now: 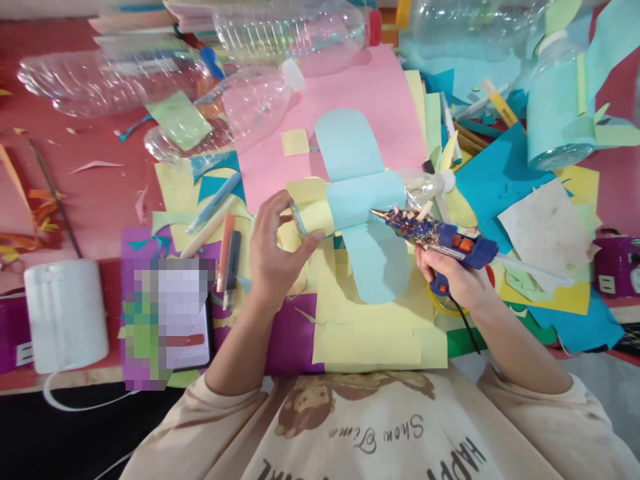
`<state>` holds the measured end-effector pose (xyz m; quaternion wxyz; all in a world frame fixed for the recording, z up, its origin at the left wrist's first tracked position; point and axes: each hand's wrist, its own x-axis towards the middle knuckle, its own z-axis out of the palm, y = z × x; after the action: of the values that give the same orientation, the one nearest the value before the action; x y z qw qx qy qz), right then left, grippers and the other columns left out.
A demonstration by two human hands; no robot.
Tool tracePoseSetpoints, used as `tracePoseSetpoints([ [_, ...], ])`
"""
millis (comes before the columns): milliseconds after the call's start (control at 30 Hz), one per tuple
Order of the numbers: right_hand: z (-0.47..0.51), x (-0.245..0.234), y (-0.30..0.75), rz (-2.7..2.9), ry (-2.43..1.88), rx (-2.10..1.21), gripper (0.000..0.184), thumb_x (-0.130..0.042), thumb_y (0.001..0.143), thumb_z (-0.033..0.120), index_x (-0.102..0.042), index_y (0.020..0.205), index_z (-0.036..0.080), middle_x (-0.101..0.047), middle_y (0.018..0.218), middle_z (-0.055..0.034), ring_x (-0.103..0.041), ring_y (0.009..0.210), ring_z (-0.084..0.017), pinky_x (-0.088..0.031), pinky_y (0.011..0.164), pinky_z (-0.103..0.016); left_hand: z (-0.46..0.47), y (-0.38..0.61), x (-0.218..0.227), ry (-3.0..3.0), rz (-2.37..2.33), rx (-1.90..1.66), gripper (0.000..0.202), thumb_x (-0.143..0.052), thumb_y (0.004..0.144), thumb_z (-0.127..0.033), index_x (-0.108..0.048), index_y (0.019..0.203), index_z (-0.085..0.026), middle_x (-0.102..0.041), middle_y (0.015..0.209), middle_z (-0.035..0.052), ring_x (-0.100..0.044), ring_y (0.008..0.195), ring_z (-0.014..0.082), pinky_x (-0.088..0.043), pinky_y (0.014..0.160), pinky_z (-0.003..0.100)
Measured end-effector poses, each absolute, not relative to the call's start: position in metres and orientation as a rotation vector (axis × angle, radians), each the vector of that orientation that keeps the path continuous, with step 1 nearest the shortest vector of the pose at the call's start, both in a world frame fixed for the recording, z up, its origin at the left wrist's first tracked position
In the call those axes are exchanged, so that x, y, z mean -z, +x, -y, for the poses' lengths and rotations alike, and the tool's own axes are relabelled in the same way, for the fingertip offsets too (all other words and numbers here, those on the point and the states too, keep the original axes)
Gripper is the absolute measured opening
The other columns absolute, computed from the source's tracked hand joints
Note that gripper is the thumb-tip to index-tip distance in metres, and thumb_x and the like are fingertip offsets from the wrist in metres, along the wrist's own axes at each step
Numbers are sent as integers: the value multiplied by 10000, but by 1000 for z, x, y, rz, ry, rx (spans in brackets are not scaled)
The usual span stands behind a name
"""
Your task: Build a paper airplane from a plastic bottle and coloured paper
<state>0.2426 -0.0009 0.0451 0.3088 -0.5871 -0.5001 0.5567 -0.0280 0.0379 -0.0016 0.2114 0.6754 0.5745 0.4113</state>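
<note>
A small plastic bottle (420, 187) lies on its side, wrapped in a light blue paper band (365, 198) and a yellow paper band (316, 215). Its white cap points right. One rounded light blue flap (349, 143) reaches away from me, and another light blue flap (377, 263) spreads toward me. My left hand (277, 250) grips the yellow-banded end between thumb and fingers. In my right hand (453, 270) is a dark blue hot glue gun (440, 235), its nozzle just over the blue band's right part. Whether the nozzle touches the paper cannot be told.
Yellow sheets (375, 340) and a pink sheet (330, 87) lie beneath. Clear bottles (290, 30) line the far side. Markers (231, 267), a partly blurred phone (187, 313) and a white device (67, 317) are at left. A paper-decorated bottle (563, 107) stands right, among blue scraps (500, 160).
</note>
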Motion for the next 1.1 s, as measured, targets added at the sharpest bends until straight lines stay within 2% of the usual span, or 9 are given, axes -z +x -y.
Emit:
tracePoseSetpoints([
  [267,1,-41,253,1207,-1451,-1443,329,-599,820,385,-501,561,208,-502,526,18,-460,462,-117,-351,487,-291,-37,-28,2,1875,-1609,-1140,555,-652,790,-569,-533,1239,-265,-611,1258,96,-586,1188,259,-547,883,358],
  [433,1,-39,264,1165,-1387,-1459,367,-596,843,339,-483,527,190,-502,512,23,-474,478,-100,-339,530,-289,-38,-29,4,1870,-1569,-1176,543,-679,787,-527,-539,1242,-266,-610,1257,94,-584,1193,259,-549,883,356],
  [567,1,-39,267,1117,-1414,-1456,375,-609,831,362,-493,522,185,-506,520,18,-481,488,-102,-340,536,-291,-38,-29,4,1863,-1557,-1172,544,-693,785,-500,-535,1254,-273,-601,1277,89,-578,1202,256,-544,891,351],
  [700,2,-40,267,1157,-1463,-1421,319,-604,824,413,-566,603,187,-510,526,19,-484,499,-119,-373,552,-299,-38,-29,5,1848,-1556,-1177,544,-681,792,-516,-533,1257,-275,-596,1281,85,-580,1198,255,-545,891,349],
  [833,6,-39,268,1184,-1679,-1280,237,-649,778,427,-636,730,196,-586,594,12,-477,479,-123,-391,535,-304,-40,-31,11,1807,-1535,-1189,561,-676,796,-522,-520,1278,-282,-583,1304,84,-570,1213,263,-546,894,353],
  [1033,14,-31,294,1285,-1664,-1018,286,-598,766,467,-674,695,201,-697,706,-55,-650,644,-226,-521,677,-382,-44,-34,27,1653,-1461,-1223,609,-640,828,-538,-432,1371,-356,-490,1426,70,-517,1297,285,-532,971,416],
  [1100,17,-32,307,1281,-1684,-949,278,-575,769,464,-655,685,211,-695,656,-51,-647,582,-235,-532,620,-398,-46,-34,30,1637,-1397,-1227,568,-579,868,-552,-403,1391,-415,-463,1466,31,-489,1336,273,-490,1040,435],
])
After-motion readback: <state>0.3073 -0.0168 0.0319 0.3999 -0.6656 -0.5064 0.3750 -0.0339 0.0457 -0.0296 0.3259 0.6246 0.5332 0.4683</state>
